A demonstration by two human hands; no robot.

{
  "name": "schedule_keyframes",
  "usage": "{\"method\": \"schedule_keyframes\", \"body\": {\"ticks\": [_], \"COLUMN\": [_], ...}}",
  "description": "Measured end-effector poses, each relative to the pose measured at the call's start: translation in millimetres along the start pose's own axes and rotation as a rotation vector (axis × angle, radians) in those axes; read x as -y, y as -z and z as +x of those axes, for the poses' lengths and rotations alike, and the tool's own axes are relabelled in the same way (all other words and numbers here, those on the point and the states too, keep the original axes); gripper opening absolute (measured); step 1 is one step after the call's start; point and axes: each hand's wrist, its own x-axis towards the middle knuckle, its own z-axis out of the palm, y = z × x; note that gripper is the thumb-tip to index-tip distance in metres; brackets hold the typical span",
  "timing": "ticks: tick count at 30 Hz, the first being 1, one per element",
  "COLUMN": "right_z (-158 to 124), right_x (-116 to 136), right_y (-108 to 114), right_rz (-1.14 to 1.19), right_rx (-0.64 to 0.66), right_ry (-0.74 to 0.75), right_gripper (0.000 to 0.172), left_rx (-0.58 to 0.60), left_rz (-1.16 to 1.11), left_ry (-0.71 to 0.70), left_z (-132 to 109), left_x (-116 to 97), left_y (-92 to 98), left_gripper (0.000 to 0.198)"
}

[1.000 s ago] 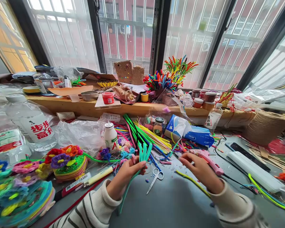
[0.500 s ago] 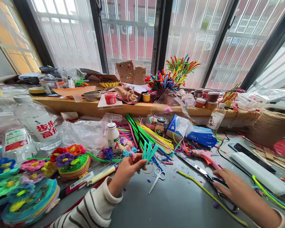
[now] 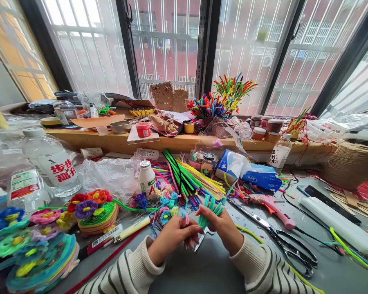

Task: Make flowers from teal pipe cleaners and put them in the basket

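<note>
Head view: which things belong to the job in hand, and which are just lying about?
Job:
turquoise stems, in the right hand
small scissors, partly hidden, likely
loose stem bundle, likely

Lying about, seemingly:
large water bottle
tissue pack
white bottle
power strip

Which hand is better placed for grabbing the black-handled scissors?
Likely the right hand: the black-handled scissors lie on its side, nearer it than the left hand. It grips turquoise strips, so may need freeing.

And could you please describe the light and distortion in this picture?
Head view: the windows look washed out at upper left; same head view: their frames lean outward, the twine spool looks stretched, soft shadow darkens the table at bottom centre.
</note>
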Motion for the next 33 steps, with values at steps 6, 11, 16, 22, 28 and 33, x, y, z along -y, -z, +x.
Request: {"method": "schedule_keyframes", "body": {"ticks": [6, 11, 16, 22, 28, 33], "right_z": [10.7, 20.8, 31.8, 37.5, 43.4, 45.5], "right_x": [-14.5, -13.0, 0.6, 7.5, 5.8, 5.2], "right_y": [-6.4, -15.3, -3.6, 3.9, 8.2, 15.2], "right_rz": [0.131, 0.085, 0.174, 0.234, 0.295, 0.359], "right_rx": [-0.241, -0.362, -0.547, -0.542, -0.454, -0.356], "right_ry": [0.039, 0.185, 0.288, 0.297, 0.277, 0.232], "right_gripper": [0.038, 0.037, 0.033, 0.032, 0.031, 0.031], "left_rx": [-0.209, -0.337, -0.399, -0.453, -0.440, -0.501], "left_rz": [0.106, 0.085, 0.049, 0.267, 0.526, 0.459], "left_ry": [-0.120, -0.174, -0.169, -0.297, -0.415, -0.397], "left_z": [-1.3, 0.4, 3.2, -1.6, -4.4, -0.9], "left_x": [0.3, 1.5, -1.6, -3.4, -3.9, -1.2], "left_y": [-3.4, 3.4, 13.8, 4.3, 5.6, 14.1], "left_gripper": [0.030, 0.031, 0.031, 0.021, 0.021, 0.020]}}
